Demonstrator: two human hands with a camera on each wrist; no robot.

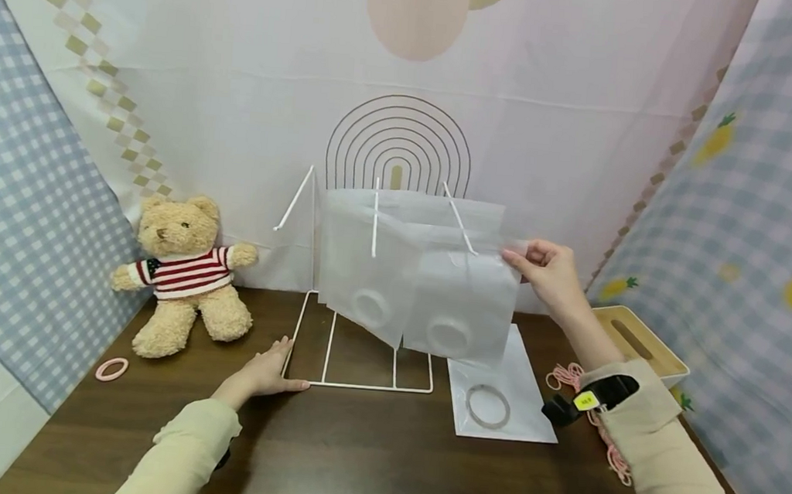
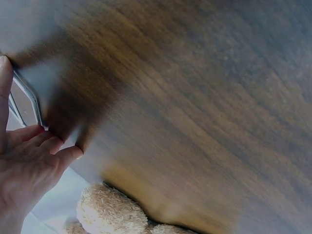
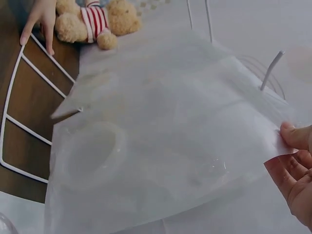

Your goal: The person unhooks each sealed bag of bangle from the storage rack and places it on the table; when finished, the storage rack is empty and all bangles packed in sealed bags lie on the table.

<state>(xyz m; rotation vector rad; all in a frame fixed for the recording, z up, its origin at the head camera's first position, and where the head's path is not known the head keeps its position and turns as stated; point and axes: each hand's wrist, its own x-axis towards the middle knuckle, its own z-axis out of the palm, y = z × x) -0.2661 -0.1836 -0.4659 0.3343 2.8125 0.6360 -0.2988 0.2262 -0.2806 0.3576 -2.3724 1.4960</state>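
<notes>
A white wire rack [image 1: 371,387] with three long prongs stands on the table. Several frosted plastic bags [image 1: 465,299] hang on its middle and right prongs, and pale rings show through the front ones. My right hand [image 1: 553,271] pinches the upper right corner of the front bag between thumb and fingers, beside the right prong's tip. The same bag [image 3: 161,146] fills much of the right wrist view. With fingers spread, my left hand [image 1: 268,369] rests at the front left corner of the rack's base, and the left prong [image 1: 295,196] above it is bare.
Under the hanging bags, a flat white packet [image 1: 505,411] with a ring on it lies on the table. Pink cord [image 1: 607,442] and a wooden-lidded box [image 1: 640,340] are at the right. A teddy bear [image 1: 187,277] sits at the left near a pink ring [image 1: 111,369].
</notes>
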